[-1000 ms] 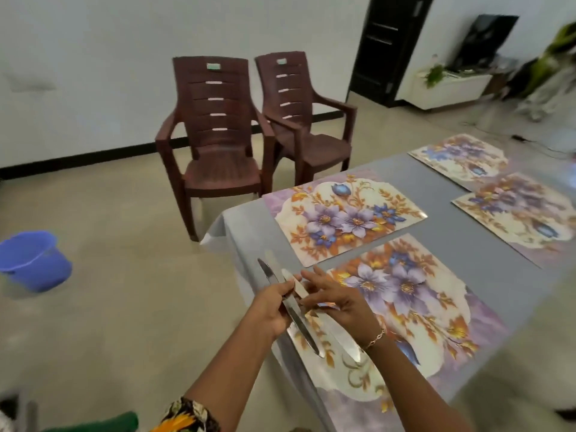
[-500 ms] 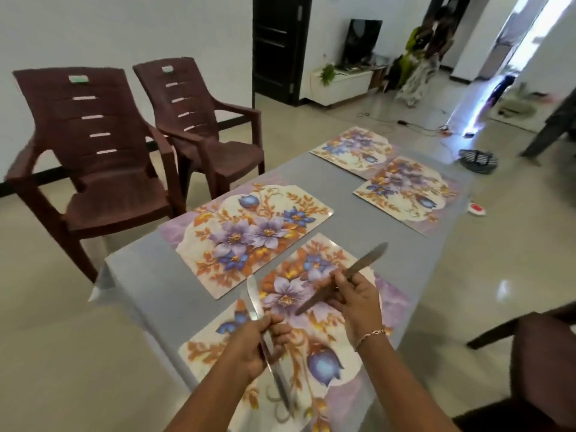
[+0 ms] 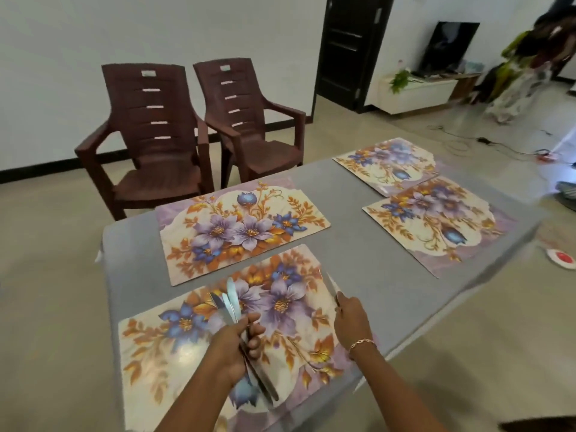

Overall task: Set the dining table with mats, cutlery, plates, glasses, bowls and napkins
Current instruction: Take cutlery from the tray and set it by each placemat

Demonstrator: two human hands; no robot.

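Note:
Several floral place mats lie on the grey table. Over the nearest mat, my left hand grips a bundle of steel knives, blades fanned upward and handles sticking out below. My right hand holds one knife at the right edge of that mat, its blade pointing away from me. A second mat lies just beyond, and two more mats are at the far right end.
Two brown plastic armchairs stand on the far side of the table. A dark door, a TV on a low white cabinet, floor cables and a small red and white object lie to the right. A person stands at far right.
My right hand has swung its single knife from over the near mat's middle down to the mat's right edge. My left hand still holds the bundle. The view turned slightly left.

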